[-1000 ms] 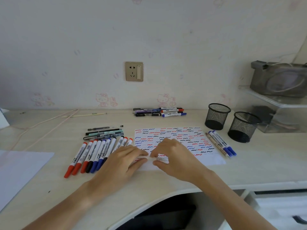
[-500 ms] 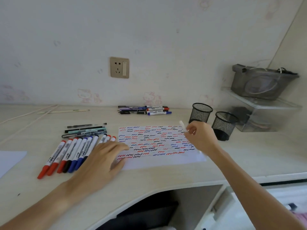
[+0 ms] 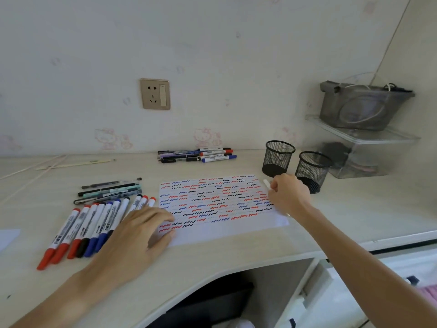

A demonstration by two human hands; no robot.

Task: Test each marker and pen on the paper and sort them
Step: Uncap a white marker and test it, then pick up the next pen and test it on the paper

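Note:
A white paper [image 3: 260, 224] covered in red, blue and black squiggles lies in the middle of the desk. My left hand [image 3: 139, 235] rests flat on its left edge, fingers spread. My right hand [image 3: 287, 194] grips white markers [image 3: 266, 183] at the paper's right edge; a white end sticks out above my fingers. A row of red, blue and black capped markers [image 3: 89, 226] lies left of the paper, with several thin pens [image 3: 108, 189] behind it. Another pile of pens and markers [image 3: 198, 155] sits by the wall. Two black mesh cups [image 3: 279, 158] [image 3: 312, 170] stand at the right.
A clear plastic shelf [image 3: 361, 138] holding a grey pouch [image 3: 364, 107] stands in the right corner. A wall socket [image 3: 155, 94] is above the desk. A thin stick [image 3: 75, 164] lies at the back left. A sheet corner [image 3: 7, 237] shows at far left.
My right hand left the paper's front edge, went right and took hold of the markers lying beside the paper. My left hand stayed on the paper's left edge. The camera turned right.

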